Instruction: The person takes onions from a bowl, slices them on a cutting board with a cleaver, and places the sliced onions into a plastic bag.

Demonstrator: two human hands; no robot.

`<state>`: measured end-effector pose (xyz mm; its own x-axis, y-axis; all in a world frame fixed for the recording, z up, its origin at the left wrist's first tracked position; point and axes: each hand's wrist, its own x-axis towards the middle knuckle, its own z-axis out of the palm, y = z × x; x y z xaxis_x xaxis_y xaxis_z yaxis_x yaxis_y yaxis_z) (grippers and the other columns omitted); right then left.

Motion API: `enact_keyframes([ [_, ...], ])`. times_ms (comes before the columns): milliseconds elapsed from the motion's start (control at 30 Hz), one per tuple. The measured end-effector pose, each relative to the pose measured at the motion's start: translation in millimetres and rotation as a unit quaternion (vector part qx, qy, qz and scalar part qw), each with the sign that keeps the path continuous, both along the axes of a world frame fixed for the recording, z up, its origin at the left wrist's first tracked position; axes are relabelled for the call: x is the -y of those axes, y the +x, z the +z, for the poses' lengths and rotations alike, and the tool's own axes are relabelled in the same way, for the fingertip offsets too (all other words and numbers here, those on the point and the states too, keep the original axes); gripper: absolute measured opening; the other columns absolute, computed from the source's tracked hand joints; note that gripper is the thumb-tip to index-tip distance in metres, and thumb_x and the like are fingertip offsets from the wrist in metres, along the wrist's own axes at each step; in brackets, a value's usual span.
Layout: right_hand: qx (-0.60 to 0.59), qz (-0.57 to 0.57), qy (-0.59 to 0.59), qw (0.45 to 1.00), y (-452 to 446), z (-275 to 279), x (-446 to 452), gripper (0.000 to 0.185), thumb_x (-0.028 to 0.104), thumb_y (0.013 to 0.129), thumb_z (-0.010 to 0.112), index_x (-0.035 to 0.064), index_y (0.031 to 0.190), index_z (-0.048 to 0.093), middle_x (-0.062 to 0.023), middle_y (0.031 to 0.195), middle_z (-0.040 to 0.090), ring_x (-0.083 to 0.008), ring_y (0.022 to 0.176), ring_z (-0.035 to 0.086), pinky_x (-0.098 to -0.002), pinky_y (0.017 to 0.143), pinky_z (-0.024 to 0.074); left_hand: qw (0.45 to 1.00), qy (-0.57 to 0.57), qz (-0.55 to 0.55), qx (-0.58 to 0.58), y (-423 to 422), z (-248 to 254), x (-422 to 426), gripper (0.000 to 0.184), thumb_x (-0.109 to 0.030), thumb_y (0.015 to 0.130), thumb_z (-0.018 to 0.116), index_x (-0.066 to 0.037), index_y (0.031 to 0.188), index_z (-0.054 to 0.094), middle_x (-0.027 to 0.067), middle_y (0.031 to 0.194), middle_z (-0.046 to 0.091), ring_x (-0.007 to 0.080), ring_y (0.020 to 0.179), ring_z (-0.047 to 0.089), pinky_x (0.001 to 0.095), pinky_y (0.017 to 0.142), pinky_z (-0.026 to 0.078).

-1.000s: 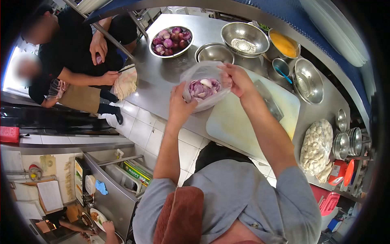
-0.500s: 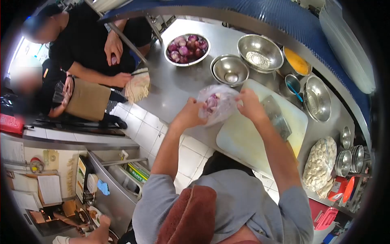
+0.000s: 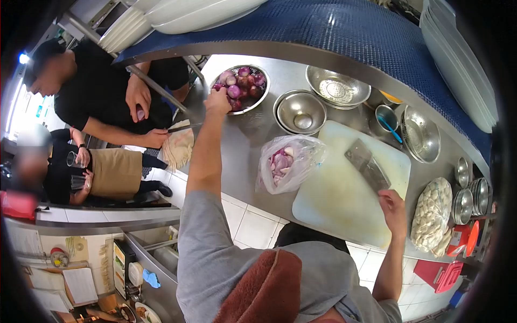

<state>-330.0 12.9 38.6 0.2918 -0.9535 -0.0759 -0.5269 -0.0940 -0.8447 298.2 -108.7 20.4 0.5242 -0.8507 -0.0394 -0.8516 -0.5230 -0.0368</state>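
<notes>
My left hand (image 3: 217, 101) reaches to the near left edge of a perforated metal bowl of purple onions (image 3: 250, 96); its fingertips are at the onions and whatever they grip is hidden. At the lower end of a cleaver (image 3: 366, 163), my right hand (image 3: 392, 203) has its fingers curled around the handle. The cleaver lies flat on a white cutting board (image 3: 328, 199). An open plastic bag (image 3: 293, 180) holding peeled onion pieces (image 3: 281, 164) stands between the board's left edge and the metal table.
Nested steel bowls (image 3: 301, 112) sit behind the bag. A bag of garlic (image 3: 432, 215) lies right of the board. A co-worker (image 3: 97, 91) at left holds an onion and a knife; another person (image 3: 70, 167) holds glasses. A blue shelf (image 3: 323, 27) overhangs the table.
Both hands have let go of the plastic bag, which now rests on the table. My left hand has moved out to the onion bowl, and my right hand has come down to the cleaver's handle.
</notes>
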Motion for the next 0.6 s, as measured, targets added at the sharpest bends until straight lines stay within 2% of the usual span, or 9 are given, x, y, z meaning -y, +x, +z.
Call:
enact_keyframes([
  [33, -0.001, -0.038, 0.015, 0.999, -10.3, -2.2, -6.7, 0.016, -0.001, 0.092, 0.062, -0.0026, 0.107, 0.064, -0.0107, 0.102, 0.067, -0.0195, 0.092, 0.066, -0.0304, 0.082, 0.0531, 1.000, 0.001, -0.006, 0.000, -3.8, 5.9, 2.8, 0.055, -0.027, 0.078, 0.076, -0.018, 0.129, 0.056, 0.0129, 0.124, 0.062, 0.0348, 0.122, 0.059, 0.0531, 0.098, 0.047],
  [100, -0.020, -0.059, 0.009, 0.998, -27.9, -3.1, -16.7, 0.015, 0.000, 0.093, 0.061, -0.0027, 0.108, 0.065, -0.0112, 0.100, 0.067, -0.0200, 0.090, 0.067, -0.0305, 0.081, 0.0534, 0.996, 0.034, 0.022, 0.076, -11.2, 16.0, 8.9, 0.059, -0.031, 0.076, 0.077, -0.019, 0.130, 0.056, 0.0117, 0.128, 0.062, 0.0337, 0.120, 0.060, 0.0548, 0.099, 0.046],
  [167, -0.040, -0.076, 0.003, 0.996, -36.8, 0.5, -26.4, 0.015, 0.001, 0.094, 0.061, -0.0029, 0.108, 0.065, -0.0117, 0.098, 0.068, -0.0204, 0.088, 0.067, -0.0307, 0.080, 0.0537, 0.999, -0.002, 0.019, 0.042, -8.6, 20.6, 11.1, 0.055, -0.036, 0.076, 0.075, -0.018, 0.126, 0.060, 0.0133, 0.123, 0.065, 0.0336, 0.116, 0.063, 0.0511, 0.098, 0.048],
  [233, -0.092, -0.108, 0.005, 0.990, -39.8, 5.3, -32.5, 0.015, 0.004, 0.094, 0.062, -0.0023, 0.107, 0.066, -0.0097, 0.096, 0.070, -0.0176, 0.090, 0.067, -0.0289, 0.080, 0.0529, 0.991, -0.086, 0.021, -0.104, -1.7, 24.5, 17.7, 0.047, -0.038, 0.077, 0.072, -0.013, 0.117, 0.067, 0.0171, 0.116, 0.069, 0.0347, 0.111, 0.065, 0.0467, 0.097, 0.050],
  [267, -0.092, -0.109, 0.005, 0.990, -42.4, 4.1, -34.5, 0.015, 0.004, 0.094, 0.062, -0.0023, 0.107, 0.066, -0.0097, 0.096, 0.070, -0.0176, 0.090, 0.067, -0.0289, 0.080, 0.0529, 0.989, -0.097, 0.020, -0.110, -0.2, 24.5, 19.3, 0.039, -0.035, 0.079, 0.068, -0.010, 0.109, 0.071, 0.0199, 0.112, 0.070, 0.0361, 0.109, 0.066, 0.0435, 0.096, 0.051],
  [367, -0.127, -0.108, -0.032, 0.985, -51.2, 0.5, -37.1, 0.016, 0.004, 0.094, 0.061, -0.0024, 0.108, 0.066, -0.0115, 0.097, 0.070, -0.0200, 0.088, 0.068, -0.0300, 0.078, 0.0536, 0.993, -0.064, 0.023, -0.097, -5.9, 32.7, 25.0, 0.039, -0.034, 0.080, 0.067, -0.011, 0.111, 0.071, 0.0202, 0.113, 0.070, 0.0361, 0.111, 0.066, 0.0447, 0.097, 0.051],
  [433, -0.134, -0.106, -0.031, 0.985, -53.7, 1.1, -37.5, 0.015, 0.001, 0.092, 0.061, -0.0032, 0.106, 0.065, -0.0154, 0.097, 0.071, -0.0256, 0.086, 0.070, -0.0334, 0.076, 0.0550, 0.994, -0.060, 0.023, -0.092, -1.7, 23.8, 35.6, 0.039, -0.033, 0.081, 0.067, -0.010, 0.112, 0.071, 0.0201, 0.114, 0.070, 0.0358, 0.111, 0.066, 0.0447, 0.097, 0.051],
  [600, -0.144, -0.120, -0.038, 0.982, -58.3, -4.3, -38.2, 0.015, 0.000, 0.091, 0.061, -0.0031, 0.105, 0.065, -0.0152, 0.097, 0.070, -0.0265, 0.085, 0.070, -0.0341, 0.075, 0.0554, 0.995, -0.084, -0.019, -0.050, -20.5, 22.8, 50.7, 0.040, -0.025, 0.080, 0.070, -0.006, 0.116, 0.070, 0.0195, 0.120, 0.067, 0.0370, 0.114, 0.064, 0.0449, 0.098, 0.051],
])
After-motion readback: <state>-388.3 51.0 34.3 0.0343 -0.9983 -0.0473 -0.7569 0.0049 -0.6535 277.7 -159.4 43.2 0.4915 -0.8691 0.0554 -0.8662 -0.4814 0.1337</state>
